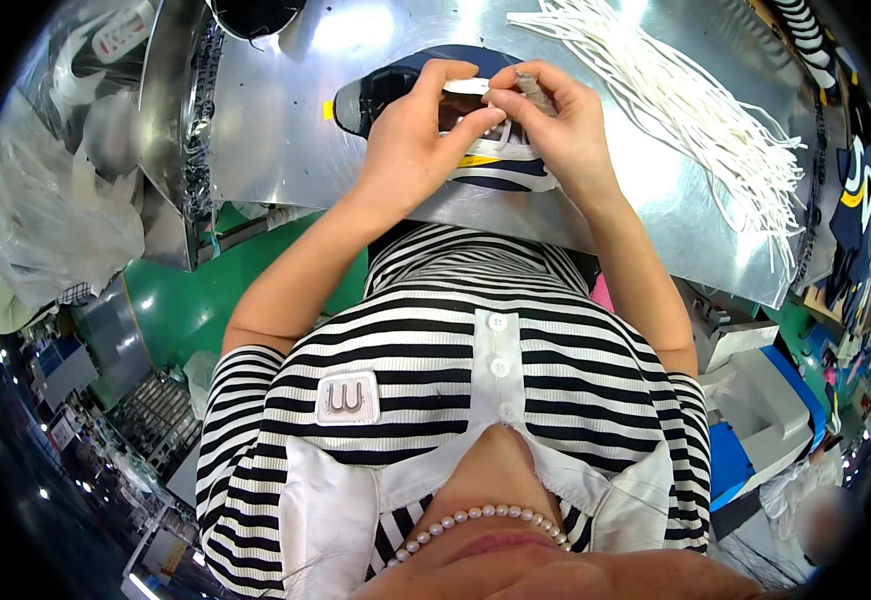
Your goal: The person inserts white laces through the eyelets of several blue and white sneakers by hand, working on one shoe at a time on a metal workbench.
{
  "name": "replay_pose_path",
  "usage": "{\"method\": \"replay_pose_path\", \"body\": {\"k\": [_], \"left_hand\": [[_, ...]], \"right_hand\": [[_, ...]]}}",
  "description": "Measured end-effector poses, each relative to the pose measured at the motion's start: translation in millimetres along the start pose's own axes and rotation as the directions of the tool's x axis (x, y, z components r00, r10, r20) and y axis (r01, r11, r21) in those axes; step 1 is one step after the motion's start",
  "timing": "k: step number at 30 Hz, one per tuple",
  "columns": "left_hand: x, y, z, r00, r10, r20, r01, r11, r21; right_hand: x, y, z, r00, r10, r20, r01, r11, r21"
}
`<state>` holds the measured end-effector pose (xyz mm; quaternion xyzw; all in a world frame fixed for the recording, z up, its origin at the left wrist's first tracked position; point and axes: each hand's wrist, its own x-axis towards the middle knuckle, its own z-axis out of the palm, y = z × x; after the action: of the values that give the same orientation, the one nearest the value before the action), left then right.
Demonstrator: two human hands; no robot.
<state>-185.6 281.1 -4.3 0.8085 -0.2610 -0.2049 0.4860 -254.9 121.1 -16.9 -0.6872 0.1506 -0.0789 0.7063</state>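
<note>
A dark shoe [384, 97] with a grey toe, white stripes and yellow marks lies on the metal table, its toe pointing left. My left hand [418, 140] curls over its middle, index finger and thumb bent around the white-edged opening. Opposite it, my right hand [563, 118] pinches thumb against index finger at a white shoelace [504, 130], close to my left thumb tip. A white piece [467, 87] shows under my left index finger; its kind is unclear. My hands hide much of the shoe's upper, and the lace's ends cannot be followed.
A large bundle of white laces [691, 115] spreads across the right side of the metal table [276, 130]. A black round object [256, 14] sits at the far edge. Clear plastic bags [56, 200] hang at left; an open box [756, 405] stands below right.
</note>
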Motion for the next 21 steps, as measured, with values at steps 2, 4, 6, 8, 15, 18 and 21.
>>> {"method": "replay_pose_path", "body": {"k": [2, 4, 6, 8, 15, 18, 21], "left_hand": [[-0.8, -6.1, 4.7, 0.99, 0.087, -0.108, -0.064, 0.978, 0.196], [-1.0, -13.6, 10.3, 0.976, 0.151, -0.156, -0.125, 0.978, 0.168], [-4.1, -16.2, 12.2, 0.959, 0.203, -0.198, -0.165, 0.967, 0.192], [-6.7, -16.0, 13.2, 0.942, 0.253, -0.221, -0.192, 0.946, 0.262], [-16.4, -5.8, 13.1, 0.909, 0.338, -0.244, -0.238, 0.902, 0.362], [-16.4, -6.1, 13.3, 0.893, 0.371, -0.253, -0.28, 0.901, 0.332], [-18.4, -4.4, 11.3, 0.896, 0.372, -0.244, -0.27, 0.891, 0.365]], "right_hand": [[3.0, 4.6, -0.2, 1.0, -0.011, 0.007, 0.011, 0.999, 0.038], [1.5, 5.3, -2.5, 1.0, -0.001, 0.011, 0.001, 0.999, 0.042], [-0.5, 1.4, -4.7, 1.0, 0.018, 0.025, -0.019, 1.0, 0.021], [-4.4, -3.0, -5.9, 0.998, 0.038, 0.054, -0.039, 0.999, 0.015], [-28.0, -11.3, -15.3, 0.993, -0.091, 0.071, 0.106, 0.96, -0.26], [-38.0, -14.2, -19.1, 0.99, -0.089, 0.11, 0.121, 0.936, -0.331], [-43.3, -17.7, -22.2, 0.989, -0.113, 0.099, 0.144, 0.901, -0.409]]}}
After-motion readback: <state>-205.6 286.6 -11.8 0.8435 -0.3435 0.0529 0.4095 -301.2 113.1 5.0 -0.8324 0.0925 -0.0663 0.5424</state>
